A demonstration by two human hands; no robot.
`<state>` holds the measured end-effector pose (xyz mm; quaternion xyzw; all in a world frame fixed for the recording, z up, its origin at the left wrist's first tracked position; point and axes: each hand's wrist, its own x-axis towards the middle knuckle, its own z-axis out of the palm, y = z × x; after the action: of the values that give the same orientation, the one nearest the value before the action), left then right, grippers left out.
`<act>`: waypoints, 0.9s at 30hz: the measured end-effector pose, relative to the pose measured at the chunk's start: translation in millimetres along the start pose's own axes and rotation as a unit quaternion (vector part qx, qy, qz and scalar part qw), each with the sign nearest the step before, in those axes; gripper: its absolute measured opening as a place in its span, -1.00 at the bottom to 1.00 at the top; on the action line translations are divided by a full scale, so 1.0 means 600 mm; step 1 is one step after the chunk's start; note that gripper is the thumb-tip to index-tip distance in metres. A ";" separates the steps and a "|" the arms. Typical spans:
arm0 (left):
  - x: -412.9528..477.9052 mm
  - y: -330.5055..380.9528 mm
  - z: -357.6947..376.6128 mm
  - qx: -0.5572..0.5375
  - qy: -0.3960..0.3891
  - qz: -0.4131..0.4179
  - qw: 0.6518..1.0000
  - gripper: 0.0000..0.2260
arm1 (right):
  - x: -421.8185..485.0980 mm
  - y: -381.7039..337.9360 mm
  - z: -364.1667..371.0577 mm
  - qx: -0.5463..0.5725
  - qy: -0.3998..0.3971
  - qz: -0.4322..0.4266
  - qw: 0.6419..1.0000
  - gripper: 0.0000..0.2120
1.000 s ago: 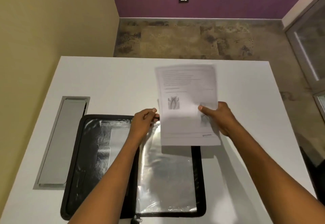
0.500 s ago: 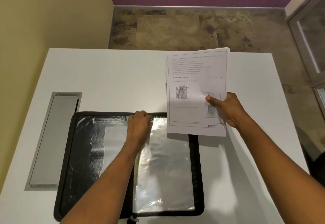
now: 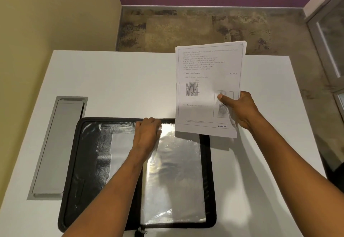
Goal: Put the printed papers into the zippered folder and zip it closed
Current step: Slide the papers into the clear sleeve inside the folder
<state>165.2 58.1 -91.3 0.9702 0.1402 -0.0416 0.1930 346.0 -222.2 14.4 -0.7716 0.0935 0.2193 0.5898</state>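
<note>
From my station I see the right hand (image 3: 240,110) holding the printed papers (image 3: 206,87) up off the white table (image 3: 121,80), thumb (image 3: 224,99) pressed across the front sheet and the other fingers behind the stack, so the grip is firm on the right edge. The stack is upright and slightly tilted, its lower edge hanging just above the far right corner of the zippered folder (image 3: 211,162). The front page shows lines of text, a tooth diagram and the word ENTERED at the bottom. The folder lies open and flat on the near part of the table, a clear plastic sleeve (image 3: 175,181) filling its right half. The left hand (image 3: 147,134) sits at the folder's far edge, by the top left corner of that sleeve, fingers curled downward; I cannot tell whether they pinch the plastic or only rest on it. The zipper pull (image 3: 140,232) is at the near edge. A grey metal hatch (image 3: 57,147) is set into the table just left of the folder.
</note>
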 end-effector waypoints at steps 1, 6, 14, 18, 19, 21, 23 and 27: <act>-0.001 -0.001 0.002 -0.006 0.001 -0.006 1.000 -0.84 | 0.001 -0.003 0.001 0.005 0.000 -0.002 1.000 -0.66; 0.007 -0.011 -0.002 -0.033 -0.020 -0.022 0.999 -0.83 | -0.001 -0.008 0.007 0.012 0.001 -0.005 1.000 -0.66; 0.029 -0.014 -0.012 -0.018 -0.043 0.028 0.998 -0.91 | 0.003 -0.016 0.021 0.020 0.021 -0.014 0.999 -0.65; 0.035 -0.009 -0.014 -0.011 -0.033 0.016 0.999 -0.85 | 0.008 -0.023 0.024 0.013 0.025 -0.026 0.999 -0.63; 0.036 -0.010 -0.014 -0.007 -0.030 0.017 0.999 -0.87 | 0.009 -0.025 0.025 0.009 0.024 -0.028 0.999 -0.64; 0.036 -0.011 -0.013 0.006 -0.024 0.018 1.000 -0.92 | 0.011 -0.027 0.027 0.001 0.021 -0.034 0.999 -0.66; 0.037 -0.010 -0.011 0.007 -0.020 0.013 1.000 -0.92 | 0.015 -0.027 0.027 -0.010 0.022 -0.035 0.999 -0.68; 0.038 -0.006 -0.008 0.024 -0.009 0.027 0.999 -0.90 | 0.020 -0.027 0.028 -0.027 0.018 -0.034 0.999 -0.77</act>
<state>186.4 68.9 -91.3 0.9776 0.1113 -0.0482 0.1720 359.6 -200.1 19.6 -0.7940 0.0722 0.1878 0.5737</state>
